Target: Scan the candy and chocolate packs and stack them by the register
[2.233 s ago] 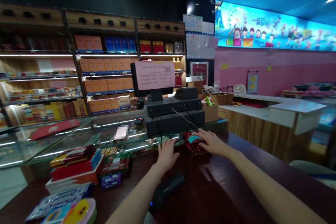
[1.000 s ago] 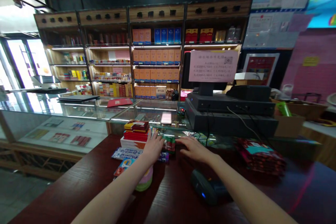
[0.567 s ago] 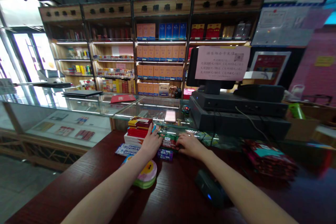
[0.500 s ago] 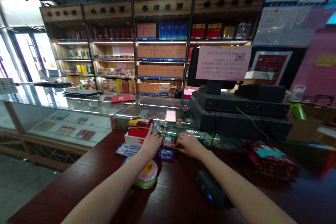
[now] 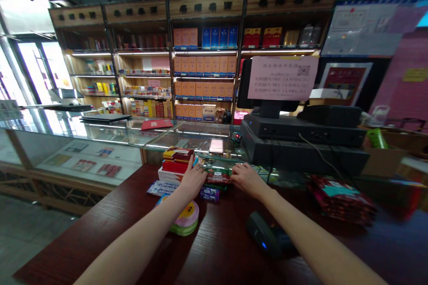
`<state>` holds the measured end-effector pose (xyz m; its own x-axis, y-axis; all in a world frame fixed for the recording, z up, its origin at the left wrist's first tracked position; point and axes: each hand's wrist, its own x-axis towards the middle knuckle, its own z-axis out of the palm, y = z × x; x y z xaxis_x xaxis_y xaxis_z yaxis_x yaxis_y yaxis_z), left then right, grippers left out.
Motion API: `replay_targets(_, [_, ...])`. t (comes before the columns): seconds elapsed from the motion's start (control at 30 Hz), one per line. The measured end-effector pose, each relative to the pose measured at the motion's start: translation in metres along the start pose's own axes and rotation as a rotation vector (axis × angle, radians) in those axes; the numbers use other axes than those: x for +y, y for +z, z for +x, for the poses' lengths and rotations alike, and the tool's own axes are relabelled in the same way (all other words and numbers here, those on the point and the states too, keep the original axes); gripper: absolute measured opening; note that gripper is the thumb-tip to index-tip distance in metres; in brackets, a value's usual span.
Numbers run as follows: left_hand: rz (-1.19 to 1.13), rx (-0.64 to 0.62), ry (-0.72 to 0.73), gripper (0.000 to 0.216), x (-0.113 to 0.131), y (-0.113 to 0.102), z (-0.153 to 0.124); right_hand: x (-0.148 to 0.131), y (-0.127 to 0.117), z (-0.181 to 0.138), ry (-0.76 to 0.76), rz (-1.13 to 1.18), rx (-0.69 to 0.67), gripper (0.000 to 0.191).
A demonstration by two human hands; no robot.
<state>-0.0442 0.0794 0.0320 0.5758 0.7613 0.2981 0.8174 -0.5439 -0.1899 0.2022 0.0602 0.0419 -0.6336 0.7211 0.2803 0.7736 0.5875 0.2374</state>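
A green and red snack packet (image 5: 219, 176) lies between my two hands on the dark wooden counter. Its right end is in the curled fingers of my right hand (image 5: 246, 181). My left hand (image 5: 194, 181) closes over the left end, with one finger reaching up beside a stack of red and yellow packs (image 5: 175, 160) in a white box (image 5: 167, 174). Under and beside my left wrist are blue and purple wrapped packets (image 5: 209, 194). A round pink and green pack (image 5: 187, 220) lies below my left forearm, which partly covers it.
A black handheld scanner (image 5: 262, 234) lies beside my right forearm. To the right is a pile of dark red packets (image 5: 341, 200). Behind stands a black register (image 5: 304, 144) with a paper sign (image 5: 282, 78). A glass display case (image 5: 197, 136) borders the counter.
The packet and my right hand have moved slightly up and to the right, and more of the packet shows between the hands. My left hand has barely moved. The view has shifted a little.
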Motion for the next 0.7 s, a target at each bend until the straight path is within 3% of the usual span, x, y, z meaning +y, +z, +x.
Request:
replay_targets(0.37, [-0.099, -0.091, -0.076, 0.046, 0.011, -0.002, 0.011, 0.019, 0.017, -0.048, 0.081, 0.093, -0.006, 0.025])
replay_targets(0.7, [-0.099, -0.17, -0.121, 0.04, 0.029, 0.0, 0.03, 0.018, 0.03, -0.059, 0.275, 0.422, 0.018, 0.023])
